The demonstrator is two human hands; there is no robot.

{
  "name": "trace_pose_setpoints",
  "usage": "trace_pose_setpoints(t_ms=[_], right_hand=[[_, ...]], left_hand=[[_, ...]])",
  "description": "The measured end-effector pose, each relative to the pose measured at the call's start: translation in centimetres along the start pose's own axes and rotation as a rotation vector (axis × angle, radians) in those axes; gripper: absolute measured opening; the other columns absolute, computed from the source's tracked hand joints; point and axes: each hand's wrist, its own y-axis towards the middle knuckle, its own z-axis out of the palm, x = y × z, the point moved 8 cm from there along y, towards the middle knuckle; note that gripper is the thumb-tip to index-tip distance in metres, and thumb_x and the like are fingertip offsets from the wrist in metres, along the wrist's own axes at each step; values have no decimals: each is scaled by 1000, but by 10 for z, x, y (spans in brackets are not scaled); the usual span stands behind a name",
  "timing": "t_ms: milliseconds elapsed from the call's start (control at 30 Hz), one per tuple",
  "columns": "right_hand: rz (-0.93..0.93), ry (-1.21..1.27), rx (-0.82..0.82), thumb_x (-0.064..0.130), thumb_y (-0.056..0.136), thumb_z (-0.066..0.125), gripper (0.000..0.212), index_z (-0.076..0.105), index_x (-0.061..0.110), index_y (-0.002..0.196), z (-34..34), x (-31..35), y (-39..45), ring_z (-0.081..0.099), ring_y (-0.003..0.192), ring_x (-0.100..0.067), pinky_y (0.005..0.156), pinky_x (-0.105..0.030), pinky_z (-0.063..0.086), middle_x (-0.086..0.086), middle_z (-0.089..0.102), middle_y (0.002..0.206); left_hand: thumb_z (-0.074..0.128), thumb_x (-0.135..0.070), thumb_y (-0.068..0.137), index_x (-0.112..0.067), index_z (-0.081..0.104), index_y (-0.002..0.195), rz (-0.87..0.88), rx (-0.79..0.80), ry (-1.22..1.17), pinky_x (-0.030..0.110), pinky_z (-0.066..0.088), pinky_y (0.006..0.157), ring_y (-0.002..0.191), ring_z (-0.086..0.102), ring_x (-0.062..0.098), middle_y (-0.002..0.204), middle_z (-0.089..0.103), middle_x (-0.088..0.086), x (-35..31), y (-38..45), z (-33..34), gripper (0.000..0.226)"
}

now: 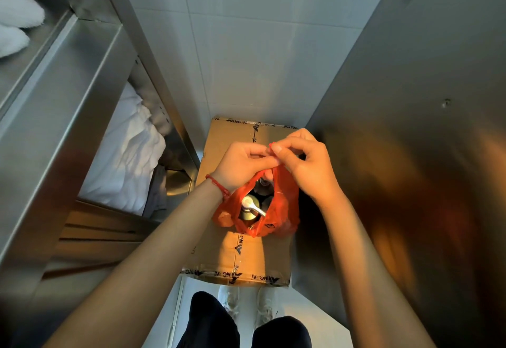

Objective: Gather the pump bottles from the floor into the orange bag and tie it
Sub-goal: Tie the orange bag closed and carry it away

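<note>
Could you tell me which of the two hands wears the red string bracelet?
The left hand: a red string bracelet circles its wrist. The right hand has a bare wrist. Both pinch the orange bag handles.

arms: bare | left wrist: red string bracelet [218,185] (knotted) | trousers [213,323]: dark | shoes [247,306]: white

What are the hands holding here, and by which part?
Both the left hand and the right hand pinch the orange bag by its top handles, brought together above the open mouth. A pump bottle shows inside.
</note>
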Motion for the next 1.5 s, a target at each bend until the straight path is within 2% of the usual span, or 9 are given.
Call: trace_pose_setpoints(t_ms=[100,200,333,633,833,1033,1200,1333,1500], right_hand=[[102,177,-100,7,83,62,17,68,18,95,-9,-20,-5,59,82,-5,77,-16,45,-15,66,96],[119,224,-6,4,80,65,23,68,19,98,1,-31,-15,62,83,-12,78,-24,48,-14,67,93],[89,244,-163,3,74,70,22,71,20,87,-2,-34,-19,61,74,-3,71,-15,46,0,66,78],[104,199,-342,2,76,69,21,65,22,71,-2,-41,-28,56,69,-1,68,-13,43,-1,61,74],[36,214,-194,-2,77,66,15,69,13,77,13,-33,-34,58,70,2,69,-11,44,0,63,74],[34,115,-174,5,70,75,13,68,14,76,20,-30,-28,55,67,-9,66,-17,44,-3,60,73],[116,-17,-81,22,69,78,30,66,24,96,24,-44,-22,56,94,-9,83,-15,41,1,63,98],[244,12,56,23,72,75,16,63,20,61,35,-61,-19,50,59,-12,58,-32,40,2,58,58],[308,94,-17,15,78,66,27,61,-1,57,37,-71,-20,46,55,-13,55,-32,36,-9,55,55]], left_hand=[[58,-1,82,-17,65,52,-39,-15,-65,13,46,48,41,55,4,42,62,-5,4,0,-1,35],[55,-3,85,-9,63,62,-82,-8,-128,14,50,50,45,59,5,46,65,-3,8,-1,-2,25],[55,-4,85,-2,63,72,-139,-32,-223,17,54,56,49,63,9,51,67,1,13,-1,-1,15],[60,-3,82,-6,63,69,-152,-307,-194,12,42,37,32,51,3,35,58,-4,21,-3,-28,14],[63,-9,81,-5,65,80,-361,-280,-395,18,52,45,46,64,10,51,69,2,44,-3,-26,5],[62,-6,81,-1,66,85,-350,-272,-437,20,55,50,54,67,12,55,71,2,45,-4,-25,8],[64,-10,79,-3,68,81,-231,-252,-250,22,54,54,54,63,14,58,69,7,32,-4,-31,8],[67,-9,77,-7,71,79,-47,-263,30,27,51,71,71,62,13,76,69,11,14,-5,-36,5],[67,-7,76,-16,70,83,-16,-388,24,13,50,61,61,63,-1,69,68,-5,23,-11,-37,11]])
